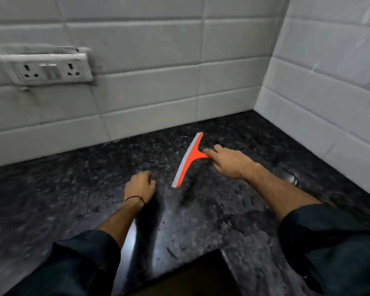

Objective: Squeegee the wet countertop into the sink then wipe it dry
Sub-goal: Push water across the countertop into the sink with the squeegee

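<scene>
**Right hand lies on the squeegee handle, left hand is a fist**

The orange squeegee (191, 159) lies on the dark speckled desk (73, 199), near the corner where the two white tiled walls (158, 82) meet. Its grey blade (186, 162) runs diagonally, with the far end pointing to the back wall and the near end pointing to the person.

The right hand (233, 164) comes from the right side and covers the handle. Two fingers (208, 152) are stretched along the top of the handle and touch it just behind the blade. The rest of the handle is hidden under the palm, so I cannot tell if the thumb closes around it.

The left hand (140, 185) is just left of the near end of the blade, but it does not touch the blade. Its fingers are curled into a fist and hold nothing that can be seen. A thin black band is around this wrist.

A white socket panel (49, 69) is fixed on the back wall, at the left. The picture is a little blurred.
</scene>
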